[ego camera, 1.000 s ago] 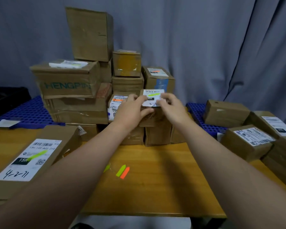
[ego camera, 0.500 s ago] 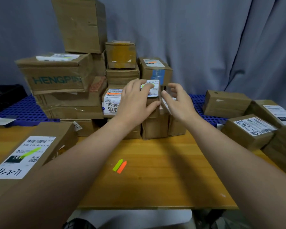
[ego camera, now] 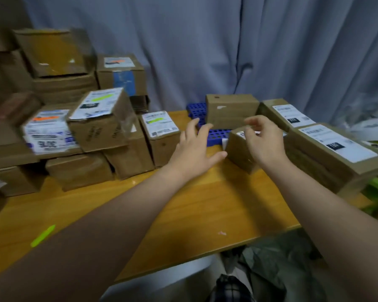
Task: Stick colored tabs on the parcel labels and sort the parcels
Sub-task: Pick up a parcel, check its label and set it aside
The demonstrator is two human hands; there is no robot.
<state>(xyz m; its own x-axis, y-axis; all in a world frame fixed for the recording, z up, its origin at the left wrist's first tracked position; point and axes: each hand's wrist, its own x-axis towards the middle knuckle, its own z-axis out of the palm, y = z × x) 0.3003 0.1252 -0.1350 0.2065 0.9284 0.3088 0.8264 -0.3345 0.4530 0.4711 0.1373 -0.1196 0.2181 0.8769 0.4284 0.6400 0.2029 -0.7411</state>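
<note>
A small brown parcel [ego camera: 238, 151] stands on the wooden table [ego camera: 183, 214], right of centre. My left hand [ego camera: 194, 149] is spread open beside its left face, the thumb close to the box. Over the parcel's top my right hand [ego camera: 264, 140] hovers with loosely curled fingers, hiding most of the label; I cannot tell whether it touches. On the left stack sit a parcel with a green tab [ego camera: 100, 118], one with an orange tab [ego camera: 46, 131] and a lower one with a green tab [ego camera: 159, 131]. A loose green tab [ego camera: 43, 235] lies at the table's left front.
More parcels with white labels [ego camera: 290, 115] [ego camera: 334, 149] and a plain box [ego camera: 231, 110] crowd the right. A blue plastic pallet [ego camera: 196, 110] lies behind my hands. Grey curtain at the back; the table's front edge runs near my forearms.
Both hands have left the green-tabbed parcel on the stack and moved right to the small parcel. The view has swung right, and the orange loose tab is out of sight.
</note>
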